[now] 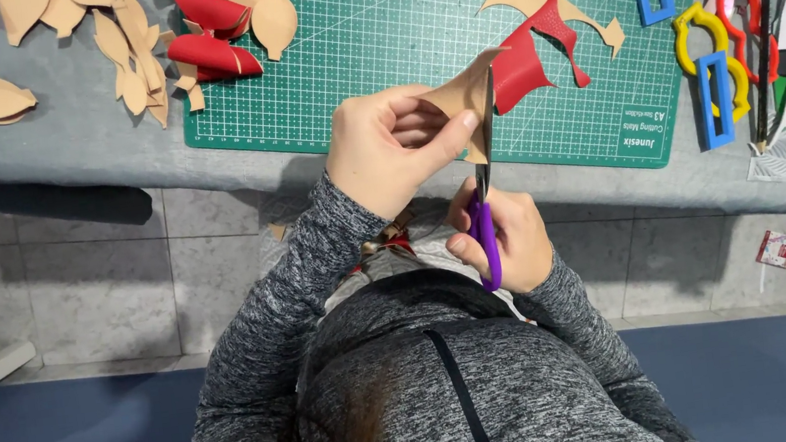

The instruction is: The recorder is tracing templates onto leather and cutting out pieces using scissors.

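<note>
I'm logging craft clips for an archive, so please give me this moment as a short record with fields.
left hand: pinches a tan leather piece
right hand: grips purple-handled scissors, blades at the piece's edge
piece: red on its other face, held above the table edge
green cutting mat: bears red and tan cut-outs
right of mat: blue, yellow and red templates

Even, fairly bright indoor light falls from above, with no harsh glare on the green gridded cutting mat [371, 44]. Soft shadows lie on the tiled floor [101, 287] under the edge of the grey cloth-covered desk [52, 133]. Focus is sharp across the desk, while straight edges bow slightly toward the frame's borders.
</note>
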